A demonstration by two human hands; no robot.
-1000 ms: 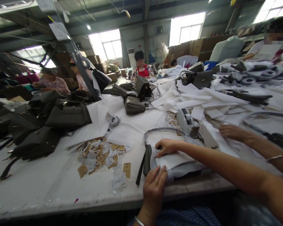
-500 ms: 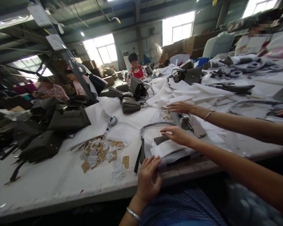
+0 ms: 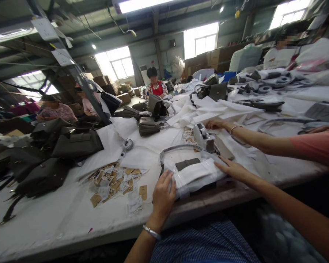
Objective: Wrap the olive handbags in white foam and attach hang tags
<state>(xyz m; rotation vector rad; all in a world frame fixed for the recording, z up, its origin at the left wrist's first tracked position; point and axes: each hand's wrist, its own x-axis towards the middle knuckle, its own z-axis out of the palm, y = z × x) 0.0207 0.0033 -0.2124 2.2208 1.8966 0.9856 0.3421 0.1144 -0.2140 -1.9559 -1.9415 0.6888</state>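
Observation:
A dark olive bag wrapped in white paper and clear film lies at the near table edge. Its film-wrapped strap arcs behind it. My left hand curls its fingers over the bundle's left end and grips it. Flat on the bundle's right end rests my right hand, fingers stretched out. A co-worker's hand with a bracelet lies beyond, beside a tape dispenser.
A heap of paper tags lies left of the bundle. Dark olive bags pile at the left, and white paper sheets and more bags lie further back. Other people sit along the long white table.
My right hand slid from the top of the bundle to its right end. My left hand closed over the left end. The co-worker's hand shifted right, past the tape dispenser.

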